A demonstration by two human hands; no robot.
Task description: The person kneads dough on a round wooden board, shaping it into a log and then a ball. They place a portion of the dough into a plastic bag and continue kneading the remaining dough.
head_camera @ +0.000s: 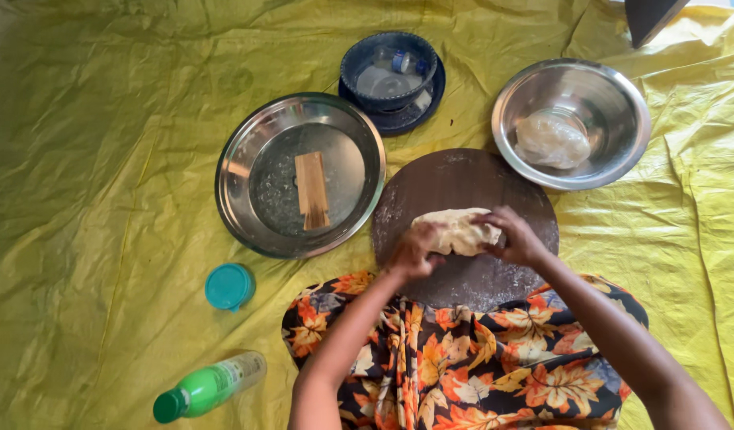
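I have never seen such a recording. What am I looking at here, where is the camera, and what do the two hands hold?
There is no machine: a person works with bare hands, and one camera on the head looks down. The left hand and right hand both grip a pale flat piece of dough over a round dark wooden board. All lies on a yellow plastic sheet. Nearby are a wide steel plate with a small wooden slat, a steel bowl holding a dough lump, and a green bottle.

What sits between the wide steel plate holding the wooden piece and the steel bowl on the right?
In the head view, the round dark board, dusted with flour, fills that gap between the steel plate and the steel bowl. Both hands press the dough on it.
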